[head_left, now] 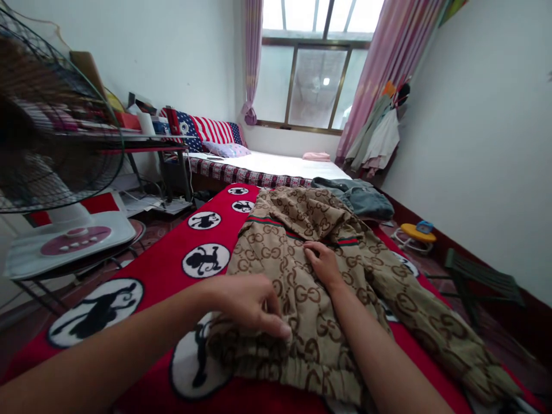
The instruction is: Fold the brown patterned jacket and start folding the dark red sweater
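- Left of the jacket (310,296), our view cuts off a fan (81,144).
- We cannot tell whether our left hand (250,299), fingertips partly hidden, pinches the jacket.
- The jacket lies beneath it and our loosely spread right hand (324,265), on a red blanket (166,279).

A red, monkey-printed cloth (161,279) bears a tan, brown-patterned jacket (302,287), one sleeve (426,310) extended toward the near right, and a blue-grey garment (366,199) at the far right.
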Motion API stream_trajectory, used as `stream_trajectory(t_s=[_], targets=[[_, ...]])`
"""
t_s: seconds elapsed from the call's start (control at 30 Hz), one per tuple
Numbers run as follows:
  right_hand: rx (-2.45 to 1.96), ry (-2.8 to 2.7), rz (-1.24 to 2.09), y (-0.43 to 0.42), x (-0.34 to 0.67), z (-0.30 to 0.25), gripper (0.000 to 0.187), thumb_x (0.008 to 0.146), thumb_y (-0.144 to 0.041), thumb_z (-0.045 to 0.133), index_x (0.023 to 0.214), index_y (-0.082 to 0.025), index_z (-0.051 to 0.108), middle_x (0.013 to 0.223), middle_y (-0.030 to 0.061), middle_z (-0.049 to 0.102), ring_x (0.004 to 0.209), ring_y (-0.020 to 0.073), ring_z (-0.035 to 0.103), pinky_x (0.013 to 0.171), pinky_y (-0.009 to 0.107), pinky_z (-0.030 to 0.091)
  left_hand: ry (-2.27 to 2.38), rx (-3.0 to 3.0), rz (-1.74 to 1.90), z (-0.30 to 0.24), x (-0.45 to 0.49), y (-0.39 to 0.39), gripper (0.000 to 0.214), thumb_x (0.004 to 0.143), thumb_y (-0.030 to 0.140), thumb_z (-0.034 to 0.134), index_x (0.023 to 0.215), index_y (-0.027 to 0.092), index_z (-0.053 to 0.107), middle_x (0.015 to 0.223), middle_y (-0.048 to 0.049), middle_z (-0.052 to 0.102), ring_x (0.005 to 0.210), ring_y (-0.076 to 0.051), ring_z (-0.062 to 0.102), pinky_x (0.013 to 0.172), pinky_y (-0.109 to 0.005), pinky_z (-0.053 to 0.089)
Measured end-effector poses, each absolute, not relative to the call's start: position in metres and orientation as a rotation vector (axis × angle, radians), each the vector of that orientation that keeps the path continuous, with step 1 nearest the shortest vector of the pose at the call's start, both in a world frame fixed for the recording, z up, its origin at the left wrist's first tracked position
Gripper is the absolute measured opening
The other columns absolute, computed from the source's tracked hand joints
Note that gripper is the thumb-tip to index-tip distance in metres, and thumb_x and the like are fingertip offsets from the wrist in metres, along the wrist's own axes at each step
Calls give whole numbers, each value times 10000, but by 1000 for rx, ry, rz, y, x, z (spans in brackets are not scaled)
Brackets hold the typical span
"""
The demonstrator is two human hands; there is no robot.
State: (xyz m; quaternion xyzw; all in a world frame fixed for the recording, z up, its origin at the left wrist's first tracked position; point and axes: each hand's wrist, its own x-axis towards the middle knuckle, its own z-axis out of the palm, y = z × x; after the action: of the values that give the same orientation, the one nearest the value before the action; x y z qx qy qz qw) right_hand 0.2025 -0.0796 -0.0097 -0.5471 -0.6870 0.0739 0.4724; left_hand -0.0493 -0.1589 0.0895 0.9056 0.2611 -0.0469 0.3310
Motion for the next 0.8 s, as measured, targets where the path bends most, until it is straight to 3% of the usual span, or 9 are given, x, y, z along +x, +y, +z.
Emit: stream_trajectory(t_s=[0.1,0.2,0.27,0.33,0.5,0.63,0.8], targets=[[-1329,-1677,202,-81,202,-8,223,794,-301,519,855,-198,708,1005,82,722,993,223,650,970,391,476,759,2290,-57,94,-32,-120,534,904,547,395,789,142,723,697,-57,692,621,-165,624,588,-240,456],[-1343,-1558,222,-79,206,-10,258,773,-310,537,934,-179,689,1035,98,710,1020,237,642,986,417,471,1239,2491,596,72,-6,-77,383,909,374,440,1080,141,691,1095,-117,695,1004,-234,638,881,-309,471],[-1344,-1376,255,-75,211,-14,354,762,-333,552,1051,-149,640,1084,127,686,1019,245,645,974,432,487,1540,2535,795,47,7,-55,483,897,337,472,1327,129,540,1394,-162,517,1297,-283,461,1082,-408,338],[-1343,-1152,315,-70,217,-20,447,754,-383,568,1127,-137,574,1126,149,656,987,247,657,906,431,539,1677,2531,667,23,14,-40,594,917,399,439,1431,102,411,1515,-193,342,1419,-311,283,1146,-502,209],[-1366,-888,483,-57,232,-25,425,730,-477,590,1029,-176,561,1154,132,623,989,236,652,736,359,612,1681,2560,513,-4,16,-30,652,953,481,299,1467,82,351,1549,-201,248,1453,-315,194,1162,-540,129],[-1498,-1075,550,-31,241,-3,426,731,-580,608,899,-188,615,978,99,687,923,247,667,606,317,606,1683,2571,570,-7,16,-29,649,949,475,306,1462,82,367,1540,-202,271,1451,-313,204,1167,-537,116],[-1349,-943,475,24,242,29,388,701,-463,682,955,-172,654,890,76,719,921,247,678,813,396,580,1675,2575,623,-9,16,-28,644,944,475,328,1462,94,372,1537,-200,276,1450,-318,208,1162,-548,128]])
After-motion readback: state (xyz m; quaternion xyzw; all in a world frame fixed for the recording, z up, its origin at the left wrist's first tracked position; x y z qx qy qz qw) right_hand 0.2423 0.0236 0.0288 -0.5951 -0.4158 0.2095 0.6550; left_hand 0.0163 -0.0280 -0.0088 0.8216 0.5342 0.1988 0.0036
